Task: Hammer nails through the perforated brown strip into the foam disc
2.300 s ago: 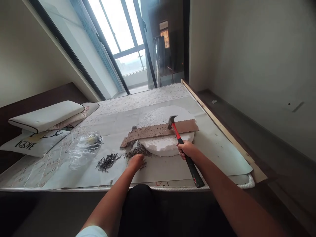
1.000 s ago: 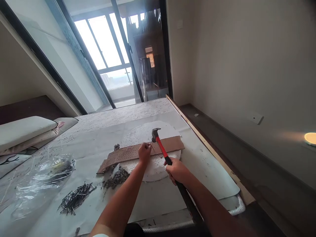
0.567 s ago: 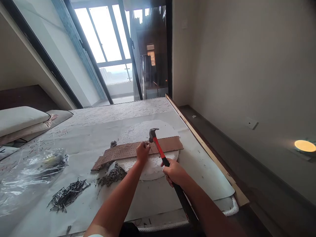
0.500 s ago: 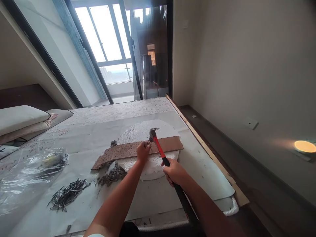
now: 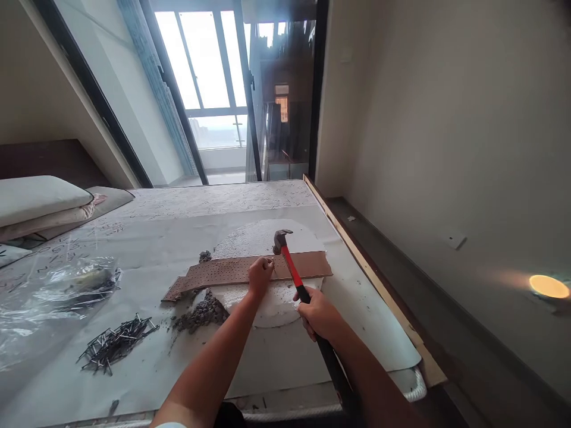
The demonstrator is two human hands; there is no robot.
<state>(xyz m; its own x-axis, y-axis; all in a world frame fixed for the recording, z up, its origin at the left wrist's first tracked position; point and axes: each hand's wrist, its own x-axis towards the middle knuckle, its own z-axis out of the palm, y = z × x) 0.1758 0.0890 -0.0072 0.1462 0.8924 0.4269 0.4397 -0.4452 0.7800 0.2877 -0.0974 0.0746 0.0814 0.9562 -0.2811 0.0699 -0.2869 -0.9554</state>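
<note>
head view | worn high, faces forward and down | near, over paper-covered surface [image 5: 178, 368]

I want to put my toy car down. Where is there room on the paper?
Bare paper lies between the plastic bag and the foam disc, and more right of the disc, to the wooden edge. It is crowded around the brown strip: the left hand, the hammer in the right hand, the rubble pile and the nails.

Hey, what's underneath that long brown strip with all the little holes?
The brown strip rests on a round white disc at its middle and right end; its left end reaches past it over the pale sheet. The disc's surface beneath the strip is hidden.
</note>
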